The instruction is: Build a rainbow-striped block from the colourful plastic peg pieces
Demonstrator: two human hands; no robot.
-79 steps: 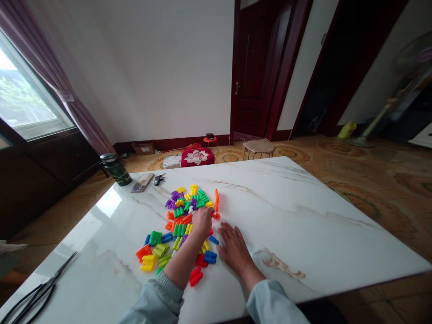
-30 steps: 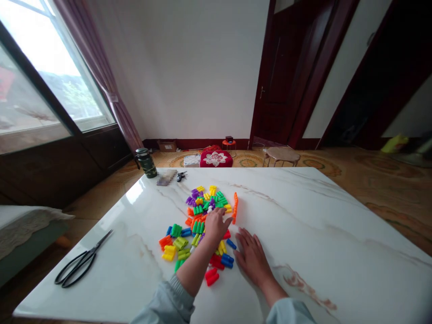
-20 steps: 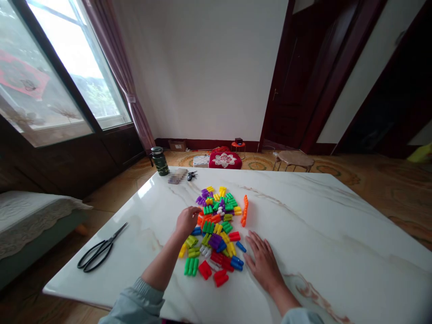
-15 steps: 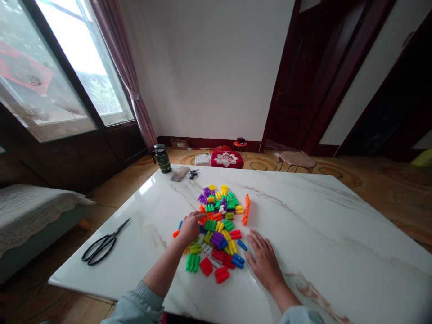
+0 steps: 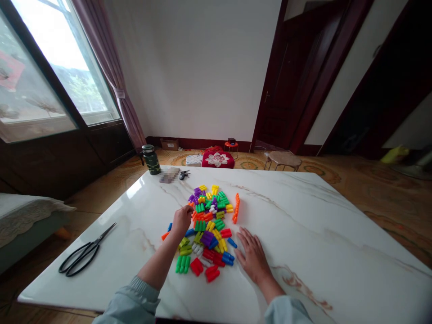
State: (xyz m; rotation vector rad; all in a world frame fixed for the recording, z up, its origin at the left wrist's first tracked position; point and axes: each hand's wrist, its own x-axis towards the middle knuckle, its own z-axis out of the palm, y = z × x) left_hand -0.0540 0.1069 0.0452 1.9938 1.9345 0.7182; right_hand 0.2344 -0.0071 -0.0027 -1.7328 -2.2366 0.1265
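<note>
A pile of colourful plastic building blocks lies on the white table. My left hand (image 5: pixel 183 219) is at the pile's left side with its fingers curled together beside some orange blocks (image 5: pixel 199 216). What those fingers hold, if anything, is hidden. Palm down on the table, my right hand (image 5: pixel 253 253) rests right of the pile with its fingers spread. Close to its fingertips lie a small blue block (image 5: pixel 232 242) and a red block (image 5: pixel 226 232). Apart from the pile, on its right, stretches a row of joined orange blocks (image 5: pixel 236 208). Green blocks (image 5: pixel 182 264) sit at the near left.
Black-handled scissors (image 5: pixel 87 251) lie on the left of the marble-patterned table (image 5: pixel 303 216). Towards the far left corner are a camouflage bottle (image 5: pixel 151 159), a blurred-out item (image 5: pixel 169 175) and keys (image 5: pixel 184 174). Beyond the table stands a round stool (image 5: pixel 284 158).
My left hand has drawn back slightly from the orange blocks, and its outstretched fingers have curled in. My right hand stays flat on the table. The view has turned a little to the right.
</note>
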